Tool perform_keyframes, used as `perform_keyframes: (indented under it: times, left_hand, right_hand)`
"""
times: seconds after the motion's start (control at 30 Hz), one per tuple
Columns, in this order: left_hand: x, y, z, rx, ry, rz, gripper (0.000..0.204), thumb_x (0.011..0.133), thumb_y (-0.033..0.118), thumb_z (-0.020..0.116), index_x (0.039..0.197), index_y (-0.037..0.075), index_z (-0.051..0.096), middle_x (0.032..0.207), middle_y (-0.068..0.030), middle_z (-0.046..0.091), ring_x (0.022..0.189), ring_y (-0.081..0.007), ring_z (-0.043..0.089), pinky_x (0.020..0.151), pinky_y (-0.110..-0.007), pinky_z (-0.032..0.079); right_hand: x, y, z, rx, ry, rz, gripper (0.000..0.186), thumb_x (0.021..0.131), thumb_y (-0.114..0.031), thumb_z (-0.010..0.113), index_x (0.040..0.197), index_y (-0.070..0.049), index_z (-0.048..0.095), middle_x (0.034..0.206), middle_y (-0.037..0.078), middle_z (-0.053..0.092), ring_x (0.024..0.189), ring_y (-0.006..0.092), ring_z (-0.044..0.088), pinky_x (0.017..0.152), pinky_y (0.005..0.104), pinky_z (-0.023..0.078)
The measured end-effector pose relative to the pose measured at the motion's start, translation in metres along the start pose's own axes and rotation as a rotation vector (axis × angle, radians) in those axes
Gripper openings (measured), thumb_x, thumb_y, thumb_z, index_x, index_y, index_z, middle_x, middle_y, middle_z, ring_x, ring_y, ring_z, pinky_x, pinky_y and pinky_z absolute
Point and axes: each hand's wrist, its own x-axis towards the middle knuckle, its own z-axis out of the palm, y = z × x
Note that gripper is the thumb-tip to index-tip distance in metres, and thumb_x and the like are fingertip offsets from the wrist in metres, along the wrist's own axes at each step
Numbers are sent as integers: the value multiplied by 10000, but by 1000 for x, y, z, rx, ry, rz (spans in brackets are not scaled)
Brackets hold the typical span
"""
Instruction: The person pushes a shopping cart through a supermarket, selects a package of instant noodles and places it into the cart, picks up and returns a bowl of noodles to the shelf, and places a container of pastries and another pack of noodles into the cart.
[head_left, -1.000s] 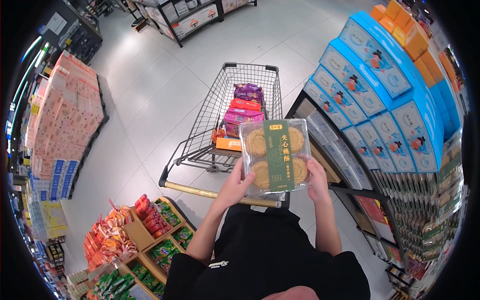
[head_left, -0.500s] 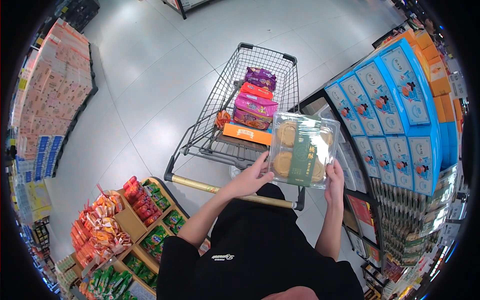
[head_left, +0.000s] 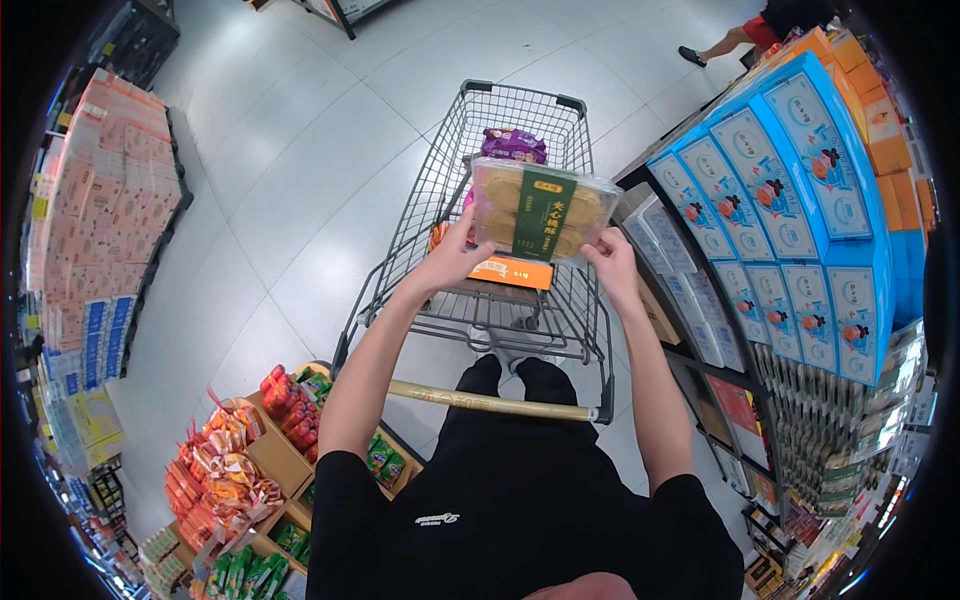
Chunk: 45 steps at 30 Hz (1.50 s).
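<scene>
Between my two hands is a clear plastic box of round golden pastries [head_left: 545, 212] with a green paper band. My left hand [head_left: 456, 256] grips its lower left side, and my right hand [head_left: 611, 262] pinches its lower right corner. The box is held over the basket of a wire shopping cart [head_left: 415, 225], tilted with its top toward me. Inside the cart, a purple package [head_left: 514, 146] lies beyond the box and an orange box [head_left: 512, 273] sits on the near side. A pink package between them is mostly hidden by the pastry box.
Blue gift boxes [head_left: 770, 210] are stacked on the right, above rows of clear packs [head_left: 815, 430]. Pinkish cartons [head_left: 110, 210] form a stack on the left. A wooden bin stand [head_left: 275, 450] with bagged snacks is at lower left. A person's leg [head_left: 722, 46] shows at the far right.
Both hands have carried the pastry box forward and to the left, from beside the cart handle to over the basket, and tilted it. A person's leg has come into view at the far right.
</scene>
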Motion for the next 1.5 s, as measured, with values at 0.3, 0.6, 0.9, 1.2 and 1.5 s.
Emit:
perform_keyframes:
  times: [0.3,0.6,0.9,1.2,1.5]
  left_hand:
    - [45,-99,8,-165,82,-305,804,951,97,563,1569,100,49,1477,-159,389,1332,-254,445,1093,-357,355]
    - [55,-172,28,-289,141,-428,793,923,94,592,1548,61,105,1435,-193,424,1309,-307,464,1042,-370,408]
    - [60,-191,39,-150,109,-564,642,970,159,553,1522,140,225,1414,-156,469,1304,-269,472,1058,-367,379]
    - [73,-203,35,-290,232,-622,640,922,154,599,1472,35,294,1336,-191,514,1208,-281,533,1044,-364,394]
    - [82,-211,37,-141,432,-405,490,887,139,619,1331,9,456,1213,-165,582,1109,-263,592,962,-362,452]
  right_hand:
    - [27,121,83,5,-4,119,142,863,-24,642,995,27,641,975,53,590,858,147,638,730,284,500]
    - [26,155,120,151,-40,484,359,812,8,642,1159,8,551,1174,158,605,1110,254,613,899,345,491]
    - [25,153,122,280,-80,558,576,832,-11,627,1371,3,422,1292,176,571,1233,262,540,1014,358,412]
    - [39,146,120,306,-97,584,626,844,-77,633,1421,-29,395,1327,183,542,1226,240,538,1010,338,412]
    - [34,152,121,-147,55,200,587,808,-96,619,1375,-59,474,1249,139,628,903,235,691,827,360,522]
